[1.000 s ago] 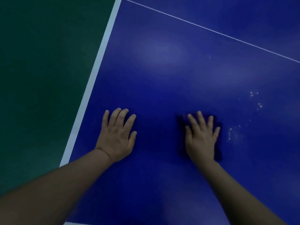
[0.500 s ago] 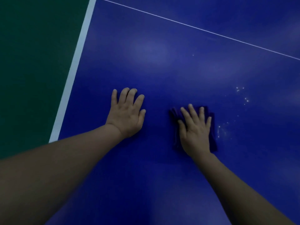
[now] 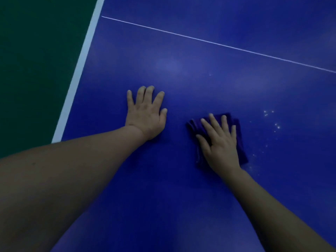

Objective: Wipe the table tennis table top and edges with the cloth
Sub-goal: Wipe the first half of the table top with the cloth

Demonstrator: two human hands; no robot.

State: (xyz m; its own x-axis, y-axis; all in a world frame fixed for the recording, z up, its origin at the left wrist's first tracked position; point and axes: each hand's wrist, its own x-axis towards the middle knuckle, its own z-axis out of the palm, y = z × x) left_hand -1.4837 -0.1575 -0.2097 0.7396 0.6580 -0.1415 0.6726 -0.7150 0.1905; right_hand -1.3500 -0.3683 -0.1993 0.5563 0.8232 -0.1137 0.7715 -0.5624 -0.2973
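Purple cloth (image 3: 238, 140), folded, soft, light, lying mid-table (image 3: 181, 197), well inside the white left edge (image 3: 80, 70); your right hand (image 3: 221, 144) presses it flat-fingered; left hand (image 3: 146, 113) flat, bracing; bear down centrally or it bunches

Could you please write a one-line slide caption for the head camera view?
Right hand presses a folded cloth flat on the blue table beside white specks; left hand rests flat.

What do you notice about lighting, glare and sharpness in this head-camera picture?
Head view: dim, bluish light overall; soft pale glare patches on the table top; the dark cloth under the right hand barely separates from the blue; white specks glint; the left hand looks slightly soft.
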